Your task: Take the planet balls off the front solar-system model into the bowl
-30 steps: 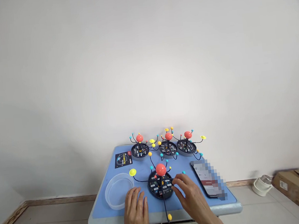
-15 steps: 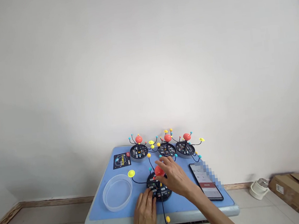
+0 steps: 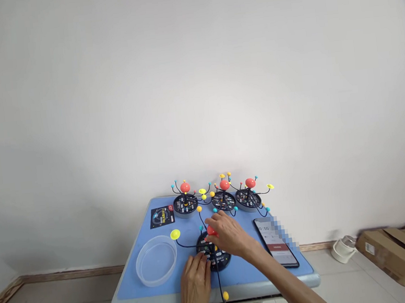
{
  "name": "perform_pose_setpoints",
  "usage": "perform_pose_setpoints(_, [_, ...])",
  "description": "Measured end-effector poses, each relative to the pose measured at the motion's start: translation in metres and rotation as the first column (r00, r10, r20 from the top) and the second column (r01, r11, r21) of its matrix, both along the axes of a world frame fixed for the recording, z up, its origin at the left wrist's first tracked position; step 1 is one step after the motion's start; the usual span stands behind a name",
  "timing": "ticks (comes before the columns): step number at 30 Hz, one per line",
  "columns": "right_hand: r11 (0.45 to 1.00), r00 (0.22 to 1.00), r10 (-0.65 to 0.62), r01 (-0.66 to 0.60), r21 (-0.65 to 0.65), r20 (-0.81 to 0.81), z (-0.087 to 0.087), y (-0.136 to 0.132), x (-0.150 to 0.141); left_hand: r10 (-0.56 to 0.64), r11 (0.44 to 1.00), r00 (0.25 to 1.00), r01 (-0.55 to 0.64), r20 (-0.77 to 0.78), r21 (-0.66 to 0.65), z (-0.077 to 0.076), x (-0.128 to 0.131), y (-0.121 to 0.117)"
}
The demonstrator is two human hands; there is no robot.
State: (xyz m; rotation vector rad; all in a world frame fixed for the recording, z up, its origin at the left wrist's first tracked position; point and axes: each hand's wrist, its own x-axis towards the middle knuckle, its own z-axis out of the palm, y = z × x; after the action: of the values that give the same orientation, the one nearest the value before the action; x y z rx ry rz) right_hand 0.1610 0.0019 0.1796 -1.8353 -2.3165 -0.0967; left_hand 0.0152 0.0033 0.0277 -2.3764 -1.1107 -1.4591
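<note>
Your left hand [image 3: 194,283], fingers together, rests against the black base [image 3: 224,260] of a planet model on the counter [image 3: 156,302]; your right hand [image 3: 229,234], at the base's right side a second ago, now pinches the red ball [image 3: 211,231] above it, apparently securing the model top and bottom. Three similar models [image 3: 185,206] stand beyond the base.

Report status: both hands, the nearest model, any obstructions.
Right hand around red ball, left hand at black base. Nearest model upright. Phone and clear dish off to either side, seemingly not blocking.
</note>
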Motion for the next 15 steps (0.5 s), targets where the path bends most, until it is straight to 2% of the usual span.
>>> perform_pose_setpoints(10, [0.996, 0.999, 0.016, -0.012, -0.088, 0.043, 0.004, -0.001, 0.006, 0.022, 0.998, 0.995, -0.016, 0.102, -0.057, 0.010, 0.016, -0.001])
perform_pose_setpoints(12, [0.996, 0.999, 0.010, -0.006, -0.094, 0.045, 0.004, -0.001, 0.006, 0.061, 0.991, 0.987, -0.043, 0.146, -0.123, 0.010, 0.022, 0.001])
perform_pose_setpoints(15, [0.994, 0.997, 0.013, -0.005, -0.105, 0.075, 0.006, -0.001, 0.006, 0.121, 0.953, 0.978, -0.066, 0.172, -0.295, 0.012, 0.030, 0.004])
